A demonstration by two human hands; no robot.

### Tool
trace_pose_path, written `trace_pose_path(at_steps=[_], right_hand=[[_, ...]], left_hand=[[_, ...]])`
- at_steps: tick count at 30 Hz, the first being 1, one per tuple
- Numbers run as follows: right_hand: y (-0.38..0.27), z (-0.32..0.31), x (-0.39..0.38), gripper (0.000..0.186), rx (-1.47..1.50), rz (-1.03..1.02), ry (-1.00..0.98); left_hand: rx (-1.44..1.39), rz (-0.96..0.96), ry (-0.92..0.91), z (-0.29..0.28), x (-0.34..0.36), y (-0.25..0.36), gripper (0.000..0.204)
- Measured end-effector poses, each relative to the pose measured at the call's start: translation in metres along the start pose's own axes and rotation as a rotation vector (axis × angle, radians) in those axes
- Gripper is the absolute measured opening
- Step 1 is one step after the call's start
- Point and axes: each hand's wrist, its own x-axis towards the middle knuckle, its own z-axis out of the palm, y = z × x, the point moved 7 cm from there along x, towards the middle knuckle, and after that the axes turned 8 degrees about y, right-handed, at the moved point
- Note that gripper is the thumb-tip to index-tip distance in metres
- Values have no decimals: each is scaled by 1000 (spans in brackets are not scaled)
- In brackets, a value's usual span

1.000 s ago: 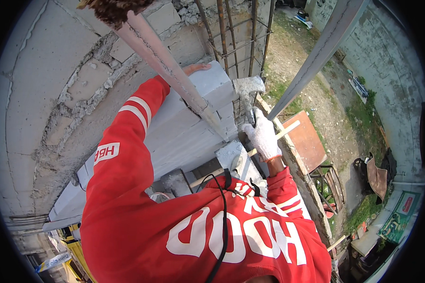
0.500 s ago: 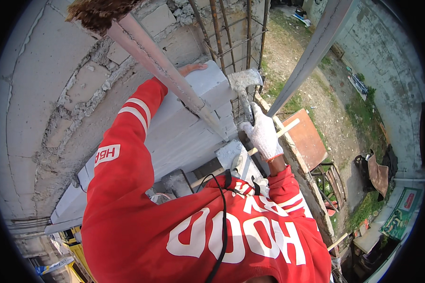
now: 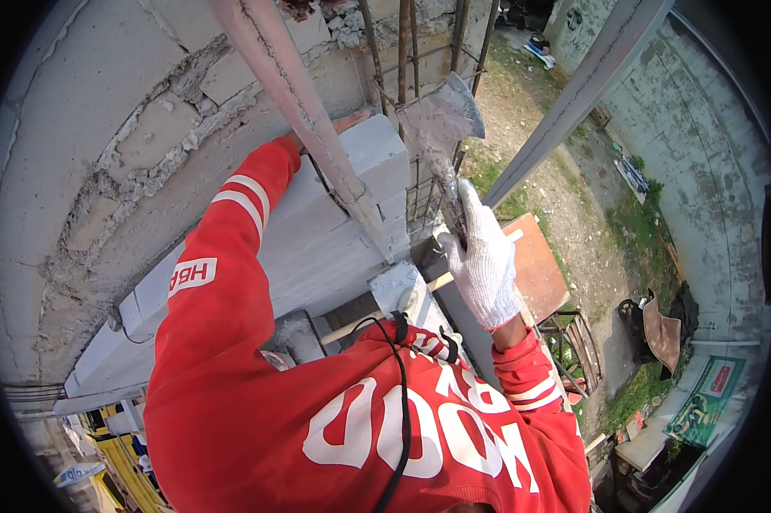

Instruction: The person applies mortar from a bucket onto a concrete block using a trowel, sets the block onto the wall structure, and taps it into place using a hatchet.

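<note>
My right hand (image 3: 485, 272), in a white knit glove, is closed around the handle of a mortar-crusted hatchet (image 3: 441, 120). The tool's flared blade edge points right, and its head is raised just right of the end of the top block. My bare left hand (image 3: 351, 120) lies along the far side of that pale grey block (image 3: 375, 147), fingers stretched out. A metal post partly hides this hand. Below the block, more smooth blocks form a wall (image 3: 300, 244).
A pinkish metal post (image 3: 295, 85) slants in front of the blocks, and a grey post (image 3: 573, 98) rises on the right. Rusty rebar (image 3: 402, 51) stands beyond the block end. An old rough wall (image 3: 146, 162) lies left; a brown board (image 3: 539, 265) lies right above lower ground.
My right hand has raised the hatchet and turned it, so its head shows broader and nearer. My left hand stays at the top block. The view has shifted slightly.
</note>
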Motion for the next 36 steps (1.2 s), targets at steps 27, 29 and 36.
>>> trace_pose_path(at_steps=[27, 29, 36], right_hand=[[-21, 47, 29, 79, -228, -16, -359], [-22, 45, 32, 78, -229, -19, -355], [-20, 45, 36, 75, -242, -37, -375]], left_hand=[[31, 5, 85, -8, 8, 4, 101], [42, 6, 92, -11, 12, 7, 101], [85, 11, 109, -10, 8, 5, 101]])
